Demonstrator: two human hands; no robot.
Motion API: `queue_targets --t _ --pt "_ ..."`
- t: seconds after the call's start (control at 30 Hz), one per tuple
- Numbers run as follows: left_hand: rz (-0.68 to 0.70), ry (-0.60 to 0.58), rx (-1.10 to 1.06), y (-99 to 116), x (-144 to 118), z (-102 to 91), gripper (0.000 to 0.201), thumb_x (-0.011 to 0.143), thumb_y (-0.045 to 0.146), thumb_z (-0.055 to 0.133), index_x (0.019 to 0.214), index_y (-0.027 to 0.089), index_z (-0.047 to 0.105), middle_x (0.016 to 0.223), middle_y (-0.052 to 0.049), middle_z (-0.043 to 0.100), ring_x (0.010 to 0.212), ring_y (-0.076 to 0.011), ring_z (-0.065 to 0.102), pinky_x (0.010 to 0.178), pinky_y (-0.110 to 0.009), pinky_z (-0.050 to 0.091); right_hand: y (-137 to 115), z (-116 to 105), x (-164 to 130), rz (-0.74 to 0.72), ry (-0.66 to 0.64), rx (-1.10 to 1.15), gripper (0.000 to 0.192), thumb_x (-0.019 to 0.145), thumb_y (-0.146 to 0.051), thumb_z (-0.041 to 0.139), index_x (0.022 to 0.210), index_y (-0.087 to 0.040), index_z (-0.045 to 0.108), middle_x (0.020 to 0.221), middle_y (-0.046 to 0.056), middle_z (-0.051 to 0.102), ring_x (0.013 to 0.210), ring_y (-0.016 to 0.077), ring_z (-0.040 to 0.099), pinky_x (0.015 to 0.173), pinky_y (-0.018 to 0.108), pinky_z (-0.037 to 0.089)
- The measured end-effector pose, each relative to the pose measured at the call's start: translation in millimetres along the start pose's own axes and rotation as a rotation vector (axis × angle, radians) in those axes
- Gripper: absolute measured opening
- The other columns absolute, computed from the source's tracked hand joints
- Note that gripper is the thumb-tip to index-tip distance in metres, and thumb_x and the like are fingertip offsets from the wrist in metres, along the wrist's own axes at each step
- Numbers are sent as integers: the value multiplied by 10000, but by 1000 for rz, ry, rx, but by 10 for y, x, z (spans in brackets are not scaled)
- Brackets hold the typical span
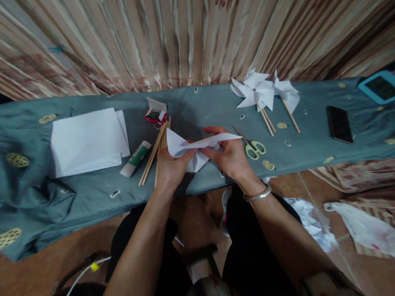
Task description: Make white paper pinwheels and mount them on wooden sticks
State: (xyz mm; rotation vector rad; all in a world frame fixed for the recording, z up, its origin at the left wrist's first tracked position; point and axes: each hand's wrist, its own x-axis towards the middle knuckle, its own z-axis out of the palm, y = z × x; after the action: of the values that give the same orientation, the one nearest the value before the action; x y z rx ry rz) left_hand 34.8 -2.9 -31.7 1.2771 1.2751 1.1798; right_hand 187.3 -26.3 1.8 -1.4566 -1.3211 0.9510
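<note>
Both hands, left [171, 165] and right [228, 156], closed on paper sheet [197, 148], mid-fold; next likely needed stick [151, 158] from worktop [194, 111].

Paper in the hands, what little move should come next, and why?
Probably press the raised flap down to the middle. Both hands, left hand and right hand, hold the paper, partly folded, its flaps not yet gathered like the pinwheels; sticks lie beside.
</note>
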Motion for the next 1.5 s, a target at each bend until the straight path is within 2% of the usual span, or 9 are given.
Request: queue_targets --t 0.17,0.37,0.6,0.87,1.07,1.5 --pt "-6 24 23 -1 1 -7 277 600 339 817 784 151 729 702 -29 730 652 -202 689 553 -259 549 49 -7 9 8 2 -37 442 726 -276 709 1146 -168 621 753 -18 673 694 169 646 673 299 530" --pt "-26 13 13 -6 9 -7 274 591 344 813 759 151 714 697 -30 726 669 -218 694 573 -273 558 61 4 6 19 -4 -14 425 723 -294 713 1121 -172 630 788 -11 695 692 169 662 640 288 531" --pt "-13 1 30 -64 20 -23 313 594 383 820 784 157 717 723 -35 732 689 -226 699 595 -282 560 51 16 -12 42 -1 -11 385 722 -304 702 1086 -199 635 861 6 720 743 183 685 675 308 557" --pt "-13 -18 36 -30 26 -31 273 594 356 818 754 168 701 711 -26 724 690 -223 696 631 -291 568 80 23 -27 17 17 -50 307 725 -296 697 1013 -197 658 811 1 709 714 176 667 665 297 537" --pt "4 -24 39 -41 31 -22 248 603 354 815 739 188 689 720 -19 722 706 -217 695 657 -293 572 95 36 -30 34 20 -50 315 723 -296 696 1017 -190 658 839 11 716 750 187 682 714 316 554" --pt "-39 15 18 -15 23 -7 262 571 334 824 730 178 685 682 -17 710 666 -223 686 581 -285 561 102 53 -32 3 30 -38 203 728 -262 682 920 -197 667 856 15 728 791 199 699 732 322 559"
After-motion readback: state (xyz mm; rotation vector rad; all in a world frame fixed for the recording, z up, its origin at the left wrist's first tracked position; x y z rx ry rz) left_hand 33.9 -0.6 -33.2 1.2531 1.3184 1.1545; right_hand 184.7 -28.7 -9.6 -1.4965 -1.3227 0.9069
